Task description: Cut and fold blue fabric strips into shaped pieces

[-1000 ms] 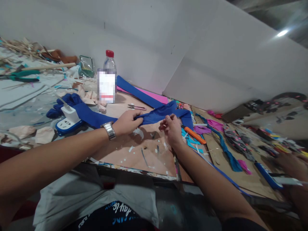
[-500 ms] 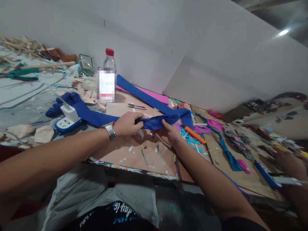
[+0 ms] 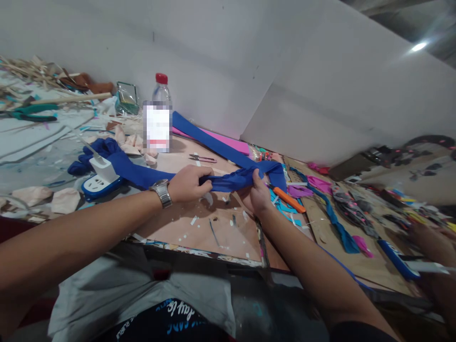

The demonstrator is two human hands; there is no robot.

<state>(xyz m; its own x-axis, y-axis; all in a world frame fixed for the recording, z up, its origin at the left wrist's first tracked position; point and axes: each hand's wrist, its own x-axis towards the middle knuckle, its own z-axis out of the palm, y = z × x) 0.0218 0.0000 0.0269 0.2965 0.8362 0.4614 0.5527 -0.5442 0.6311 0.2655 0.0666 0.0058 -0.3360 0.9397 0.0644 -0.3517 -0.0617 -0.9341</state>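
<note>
A long strip of blue fabric runs across the work surface, gathered and creased between my hands. My left hand, with a metal watch at the wrist, is closed on the strip. On the right, my right hand pinches the gathered part, thumb on top and fingers underneath, partly hidden. To the left the strip lies flat, ending in a bunched heap behind a white plug. Beyond my right hand it folds over and extends back toward the wall as a flat band.
Small snips lie behind my hands. A red-capped bottle stands near the wall. A blue power strip is at left, an orange-handled tool at right. Another person's hand is at far right.
My right hand has slid a little to the right along the blue fabric, and its thumb now points more upward. My left hand has stayed in place.
</note>
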